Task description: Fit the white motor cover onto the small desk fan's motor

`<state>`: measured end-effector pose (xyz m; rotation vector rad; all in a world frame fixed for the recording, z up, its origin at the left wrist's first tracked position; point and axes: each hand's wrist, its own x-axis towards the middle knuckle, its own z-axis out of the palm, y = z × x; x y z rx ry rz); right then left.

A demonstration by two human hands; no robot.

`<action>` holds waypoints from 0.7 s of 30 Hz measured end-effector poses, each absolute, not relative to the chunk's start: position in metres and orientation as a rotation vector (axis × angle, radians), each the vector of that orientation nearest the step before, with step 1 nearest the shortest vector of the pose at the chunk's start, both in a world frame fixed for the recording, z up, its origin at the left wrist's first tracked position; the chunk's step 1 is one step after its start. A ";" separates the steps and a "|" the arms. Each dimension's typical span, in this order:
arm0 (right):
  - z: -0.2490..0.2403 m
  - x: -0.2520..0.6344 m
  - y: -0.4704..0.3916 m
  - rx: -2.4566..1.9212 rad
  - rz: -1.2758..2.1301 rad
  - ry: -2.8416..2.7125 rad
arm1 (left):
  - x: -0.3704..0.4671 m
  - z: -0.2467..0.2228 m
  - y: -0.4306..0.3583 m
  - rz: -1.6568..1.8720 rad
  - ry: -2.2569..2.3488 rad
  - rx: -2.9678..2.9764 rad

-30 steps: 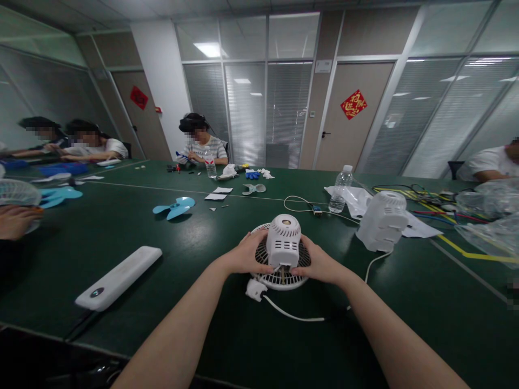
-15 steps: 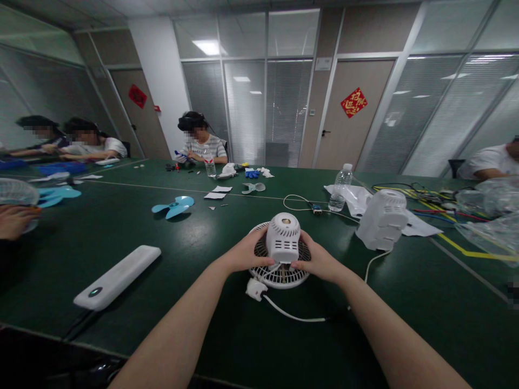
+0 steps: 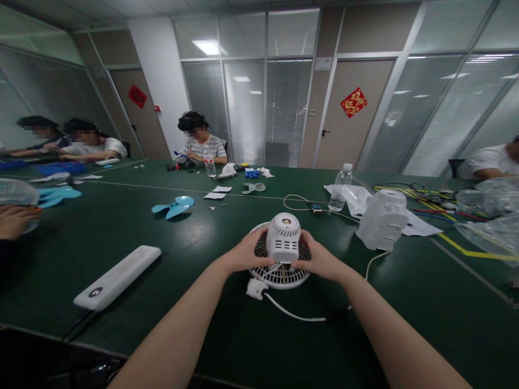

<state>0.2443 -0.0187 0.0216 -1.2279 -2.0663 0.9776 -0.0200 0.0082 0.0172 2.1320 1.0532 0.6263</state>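
Atop one white grille (image 3: 292, 282), two hands (image 3: 246, 253) (image 3: 322, 260) around one motor housing (image 3: 283, 237); farther left, two blue fan blades (image 3: 174, 207) (image 3: 59, 195).

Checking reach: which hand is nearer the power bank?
Left. The left hand is right of the power bank, on the left of the housing; the right hand is farther off, on the housing's right.
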 end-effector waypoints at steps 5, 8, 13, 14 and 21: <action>0.026 0.243 -0.020 -1.230 1.001 -2.069 | -0.020 0.016 0.009 0.617 1.055 2.145; 0.022 0.242 -0.019 -1.201 0.989 -2.087 | -0.021 0.014 0.011 0.634 1.067 2.174; 0.011 0.237 -0.017 -1.204 0.883 -2.120 | -0.023 0.012 0.012 0.632 1.111 2.215; 0.009 0.235 -0.017 -1.219 0.859 -2.118 | -0.024 0.013 0.011 0.632 1.107 2.227; 0.011 0.234 -0.017 -1.195 0.915 -2.075 | -0.024 0.017 0.010 0.628 1.089 2.234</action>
